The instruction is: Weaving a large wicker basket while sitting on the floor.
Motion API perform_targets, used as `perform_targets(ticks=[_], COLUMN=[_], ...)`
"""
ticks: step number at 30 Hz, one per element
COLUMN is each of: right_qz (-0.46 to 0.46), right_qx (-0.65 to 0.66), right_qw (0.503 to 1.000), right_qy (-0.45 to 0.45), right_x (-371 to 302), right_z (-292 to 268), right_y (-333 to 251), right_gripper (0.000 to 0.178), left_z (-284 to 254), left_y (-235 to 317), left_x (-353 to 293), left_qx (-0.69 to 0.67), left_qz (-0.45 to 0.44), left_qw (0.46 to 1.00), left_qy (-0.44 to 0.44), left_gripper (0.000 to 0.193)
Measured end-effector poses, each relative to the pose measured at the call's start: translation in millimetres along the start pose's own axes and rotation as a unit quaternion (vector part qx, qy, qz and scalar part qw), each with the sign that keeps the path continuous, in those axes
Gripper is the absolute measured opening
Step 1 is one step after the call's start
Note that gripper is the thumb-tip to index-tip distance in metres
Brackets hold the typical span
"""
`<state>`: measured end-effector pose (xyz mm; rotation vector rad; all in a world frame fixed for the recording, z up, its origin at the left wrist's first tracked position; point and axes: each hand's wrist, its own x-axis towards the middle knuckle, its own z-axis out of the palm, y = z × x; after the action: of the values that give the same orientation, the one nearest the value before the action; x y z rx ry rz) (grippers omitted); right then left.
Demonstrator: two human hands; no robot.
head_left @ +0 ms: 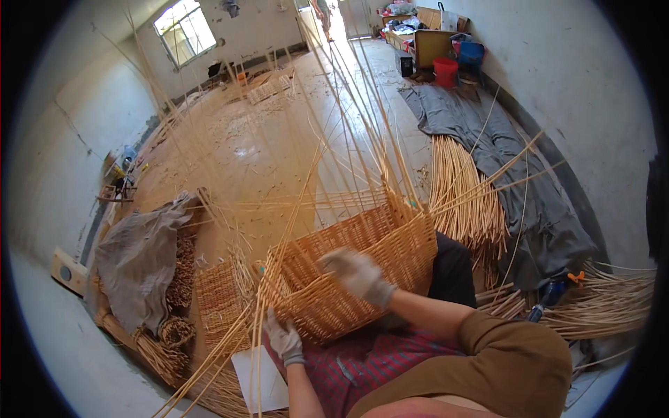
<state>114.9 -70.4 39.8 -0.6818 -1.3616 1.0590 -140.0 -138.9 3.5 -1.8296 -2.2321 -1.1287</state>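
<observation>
A rectangular woven wicker basket (348,296) rests across my lap, its long stakes fanning upward and outward from the rim. My right hand (354,275), in a pale work glove, is over the basket's near wall; motion blurs its fingers, so its grip cannot be made out. By the lower left corner, my gloved left hand (283,341) touches the wicker, its thumb and fingers apart. Several long canes (259,313) run past that corner and slant down to the left. Small green bits (412,204) show at the basket's corners.
To the left, a woven panel (217,296) lies beside cane bundles (162,352) and a grey cloth (143,258). On the right, peeled canes (463,198) lie partly under a dark cloth (550,230), near a blue tool (550,296). A red bucket (446,72) stands behind; someone (323,15) is at the doorway.
</observation>
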Motion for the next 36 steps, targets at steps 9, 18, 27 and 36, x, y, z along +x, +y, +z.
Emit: perform_targets(ticks=[9, 18, 27, 36], right_qz=[0.154, 0.453, 0.199, -0.035], right_qx=[0.327, -0.267, -0.085, -0.851], right_qw=[0.915, 0.808, 0.975, 0.521], right_qy=[0.179, 0.264, 0.055, -0.058], right_x=[139, 127, 139, 111], right_z=[134, 187, 190, 172], right_y=[154, 76, -3, 15], right_gripper=[0.09, 0.106, 0.048, 0.029], left_z=[28, 6, -4, 32], left_y=[-42, -88, -86, -122], left_x=[47, 52, 51, 53], left_qx=[-0.056, 0.025, -0.365, 0.046], left_qz=[0.04, 0.028, -0.226, 0.091], left_qw=[0.984, 0.983, 0.882, 0.978], left_qy=[-0.167, -0.179, -0.193, -0.184], left_gripper=[0.046, 0.069, 0.043, 0.07])
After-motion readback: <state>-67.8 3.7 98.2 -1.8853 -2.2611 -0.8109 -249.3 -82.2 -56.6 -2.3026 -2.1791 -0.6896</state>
